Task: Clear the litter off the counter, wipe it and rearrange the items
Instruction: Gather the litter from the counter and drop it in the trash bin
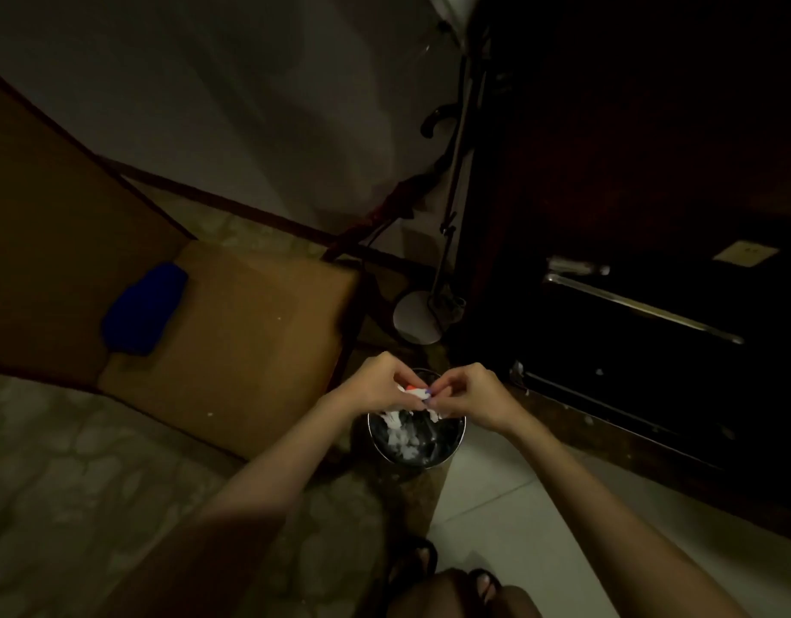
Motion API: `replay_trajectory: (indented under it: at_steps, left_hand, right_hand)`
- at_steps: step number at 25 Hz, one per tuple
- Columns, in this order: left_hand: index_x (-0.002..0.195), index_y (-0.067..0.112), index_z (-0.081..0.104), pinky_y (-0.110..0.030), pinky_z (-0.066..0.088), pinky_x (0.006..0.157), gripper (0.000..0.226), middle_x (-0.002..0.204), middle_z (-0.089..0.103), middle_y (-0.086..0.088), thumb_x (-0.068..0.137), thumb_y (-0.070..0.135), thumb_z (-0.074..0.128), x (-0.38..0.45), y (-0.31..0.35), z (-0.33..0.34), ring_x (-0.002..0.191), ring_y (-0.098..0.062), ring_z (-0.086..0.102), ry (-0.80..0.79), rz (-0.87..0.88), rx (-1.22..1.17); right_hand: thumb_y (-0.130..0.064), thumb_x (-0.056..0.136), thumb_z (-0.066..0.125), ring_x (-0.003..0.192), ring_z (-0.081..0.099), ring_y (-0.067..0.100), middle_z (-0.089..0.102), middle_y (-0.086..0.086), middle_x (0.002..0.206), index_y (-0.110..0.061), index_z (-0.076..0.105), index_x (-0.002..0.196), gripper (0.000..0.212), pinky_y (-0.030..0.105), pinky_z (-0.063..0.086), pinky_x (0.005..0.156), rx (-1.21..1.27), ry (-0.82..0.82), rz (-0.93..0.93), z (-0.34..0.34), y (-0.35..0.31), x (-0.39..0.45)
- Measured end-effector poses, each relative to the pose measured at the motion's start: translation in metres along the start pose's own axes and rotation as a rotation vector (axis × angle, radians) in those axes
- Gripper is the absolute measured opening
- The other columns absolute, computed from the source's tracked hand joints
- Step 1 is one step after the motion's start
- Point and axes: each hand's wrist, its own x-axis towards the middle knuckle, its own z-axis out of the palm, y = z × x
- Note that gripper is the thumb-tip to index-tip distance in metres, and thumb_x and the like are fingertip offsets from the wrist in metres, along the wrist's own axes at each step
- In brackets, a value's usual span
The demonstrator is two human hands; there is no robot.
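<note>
A round metal bin (447, 454) stands on the floor below me, with white crumpled paper inside. Directly over its far rim, my left hand (376, 385) and my right hand (472, 396) meet, fingertips pinched together on a small wad of white litter (418, 394) with an orange and a blue spot. Part of the wad hangs below my fingers into the bin mouth. The brown counter (251, 341) lies to the left, and a blue cloth (144, 305) rests on it.
A dark cabinet with metal bar handles (643, 307) fills the right side. A floor lamp's round white base (418, 316) and cables stand in the corner behind the bin. Patterned stone flooring lies at the left, pale tiles (518, 506) under me, my sandalled feet at the bottom.
</note>
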Motion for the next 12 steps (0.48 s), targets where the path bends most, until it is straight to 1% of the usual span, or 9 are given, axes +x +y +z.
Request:
replay_trajectory:
  at_steps: [2,3,4,6,7,8,10,12]
  left_hand:
    - [0.106,0.016,0.074,-0.005,0.046,0.064,0.035,0.101,0.073,-0.001,0.073,0.024,0.082,0.025,-0.031,0.025,0.084,0.0,0.063,0.018,-0.026,0.01]
    - [0.108,0.014,0.073,-0.004,0.046,0.07,0.038,0.106,0.072,-0.002,0.073,0.024,0.082,0.035,-0.043,0.036,0.092,-0.002,0.063,0.019,-0.042,0.014]
    - [0.112,0.012,0.071,-0.006,0.047,0.078,0.042,0.11,0.071,-0.003,0.072,0.021,0.082,0.046,-0.056,0.047,0.1,-0.006,0.063,0.015,-0.062,0.001]
    - [0.123,0.009,0.063,-0.021,0.048,0.096,0.055,0.123,0.064,-0.007,0.072,0.013,0.082,0.061,-0.075,0.064,0.113,-0.015,0.061,-0.013,-0.109,-0.061]
    - [0.128,0.008,0.058,-0.026,0.047,0.1,0.061,0.129,0.06,-0.008,0.072,0.01,0.082,0.066,-0.08,0.067,0.118,-0.019,0.058,-0.023,-0.124,-0.078]
    - [0.131,0.007,0.055,-0.028,0.045,0.102,0.065,0.133,0.058,-0.008,0.072,0.009,0.082,0.069,-0.083,0.069,0.122,-0.02,0.056,-0.02,-0.122,-0.071]
    - [0.132,0.006,0.054,-0.028,0.043,0.105,0.069,0.133,0.057,-0.008,0.07,0.011,0.083,0.073,-0.087,0.068,0.125,-0.02,0.053,-0.009,-0.095,-0.033]
    - [0.13,0.006,0.056,-0.024,0.044,0.101,0.065,0.128,0.06,-0.008,0.071,0.01,0.082,0.071,-0.084,0.061,0.121,-0.019,0.056,-0.011,-0.095,-0.015]
  right_hand:
    - [-0.014,0.079,0.075,0.072,0.066,0.009,0.071,0.003,0.079,-0.01,0.073,0.091,0.012,0.017,0.053,0.067,-0.084,0.008,0.033,0.019,0.034,0.026]
    - [-0.015,0.08,0.074,0.077,0.066,0.01,0.072,0.005,0.087,-0.009,0.073,0.094,0.015,0.018,0.052,0.07,-0.131,0.007,0.054,0.027,0.048,0.036]
    - [-0.015,0.081,0.073,0.083,0.066,0.011,0.073,0.005,0.094,-0.008,0.072,0.098,0.019,0.02,0.052,0.076,-0.171,0.004,0.074,0.035,0.063,0.047]
    - [-0.015,0.083,0.071,0.1,0.065,0.015,0.071,0.006,0.107,-0.008,0.071,0.107,0.025,0.025,0.049,0.09,-0.219,-0.006,0.109,0.048,0.086,0.062]
    - [-0.015,0.085,0.069,0.108,0.062,0.017,0.069,0.007,0.114,-0.007,0.068,0.113,0.029,0.027,0.046,0.095,-0.224,-0.016,0.122,0.052,0.093,0.067]
    - [-0.014,0.086,0.067,0.113,0.06,0.019,0.066,0.007,0.119,-0.007,0.065,0.119,0.034,0.028,0.044,0.099,-0.221,-0.026,0.136,0.054,0.097,0.071]
    - [-0.012,0.087,0.065,0.118,0.057,0.02,0.061,0.008,0.127,-0.006,0.057,0.128,0.042,0.03,0.044,0.102,-0.228,-0.046,0.134,0.053,0.1,0.073]
    - [-0.013,0.087,0.065,0.118,0.056,0.02,0.06,0.007,0.13,-0.007,0.054,0.131,0.046,0.03,0.044,0.101,-0.263,-0.06,0.107,0.047,0.094,0.072]
